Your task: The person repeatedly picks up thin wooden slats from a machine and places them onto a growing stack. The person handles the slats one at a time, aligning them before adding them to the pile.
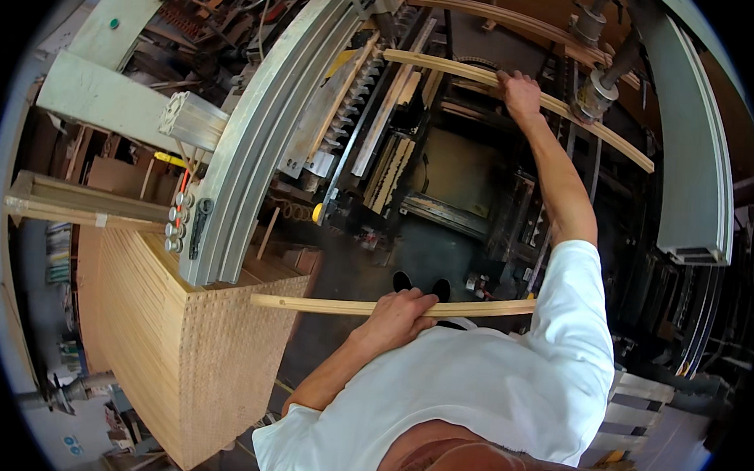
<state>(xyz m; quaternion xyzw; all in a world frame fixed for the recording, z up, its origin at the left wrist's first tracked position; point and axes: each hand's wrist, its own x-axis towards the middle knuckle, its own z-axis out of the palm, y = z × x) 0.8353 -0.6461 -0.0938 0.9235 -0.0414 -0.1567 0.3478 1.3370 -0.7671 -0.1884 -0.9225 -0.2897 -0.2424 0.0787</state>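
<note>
1. Wooden stack is showing its end.
2. Far strip is lying beyond and right of the stack, right hand gripping it; level guiding seems best.
3. Near strip is mostly extending right of the stack, left hand clasping it.

Pale wooden near strip, far strip apart

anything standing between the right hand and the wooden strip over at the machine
Nothing visible: the right hand is on the wooden strip. Farther right along it, a metal cylinder overlaps the strip in view; whether they touch, I cannot tell.
</note>
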